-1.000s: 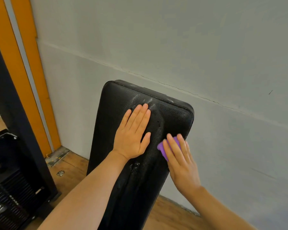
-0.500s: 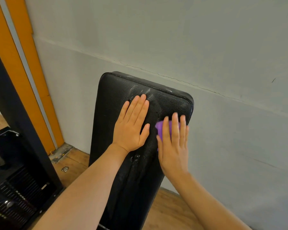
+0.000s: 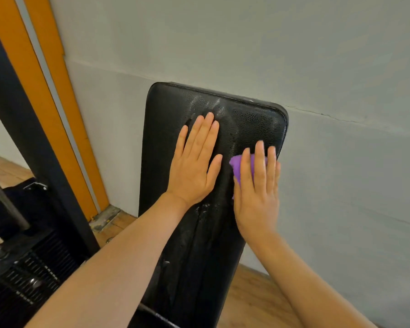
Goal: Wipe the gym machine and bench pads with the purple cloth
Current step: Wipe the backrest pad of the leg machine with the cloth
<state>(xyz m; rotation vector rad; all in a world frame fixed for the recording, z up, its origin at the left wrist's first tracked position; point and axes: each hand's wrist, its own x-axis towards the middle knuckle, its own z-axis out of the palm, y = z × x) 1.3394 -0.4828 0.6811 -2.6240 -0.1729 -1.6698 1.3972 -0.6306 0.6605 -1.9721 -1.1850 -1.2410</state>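
Observation:
A long black bench pad [image 3: 166,124] leans up toward the grey wall, its textured vinyl shiny with wet streaks. My left hand [image 3: 194,162] lies flat on the pad's upper middle, fingers straight and together. My right hand [image 3: 258,188] presses the purple cloth [image 3: 237,165] flat against the pad's right side, near its right edge. Only a small part of the cloth shows beside and between my fingers; the rest is under the palm.
A grey wall [image 3: 341,162] stands close behind and to the right of the pad. An orange and grey strip [image 3: 55,95] and a dark machine post [image 3: 33,143] stand at left, with a black weight stack [image 3: 26,275] below. Wooden floor [image 3: 251,299] lies beneath.
My right hand with the cloth has slid up the pad's right side and turned its fingers more upright. The left hand stays flat in the same spot.

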